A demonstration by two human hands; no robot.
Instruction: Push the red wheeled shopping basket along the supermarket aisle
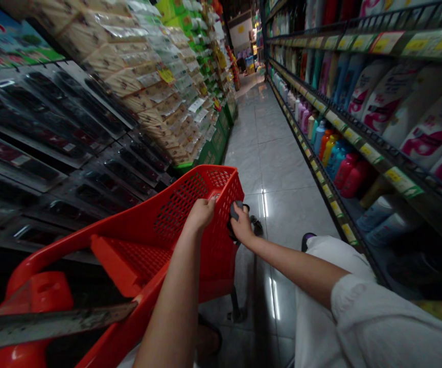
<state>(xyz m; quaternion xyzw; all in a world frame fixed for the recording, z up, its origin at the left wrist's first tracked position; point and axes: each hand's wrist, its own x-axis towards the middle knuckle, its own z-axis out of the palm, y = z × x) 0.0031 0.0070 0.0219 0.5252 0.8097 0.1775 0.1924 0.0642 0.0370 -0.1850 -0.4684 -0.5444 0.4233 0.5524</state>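
A red plastic shopping cart [124,220] with perforated sides stands tilted across the view in front of me. My left hand [201,213] is closed over the cart's near side rim, close to its front end. Outside that same side, my right hand [242,225] is closed on a small grey object [236,210], held close to the cart's wall. Its kind cannot be made out, and dark parts beside it are partly hidden by my fingers. Inside the cart is a red folding flap [117,266].
On the right, shelves [362,148] hold rows of shampoo and other bottles. Stacked tissue packs [147,76] and hanging black packaged goods [55,112] line the left. A grey tiled aisle [278,158] runs ahead. A worn metal bar [52,324] crosses the lower left.
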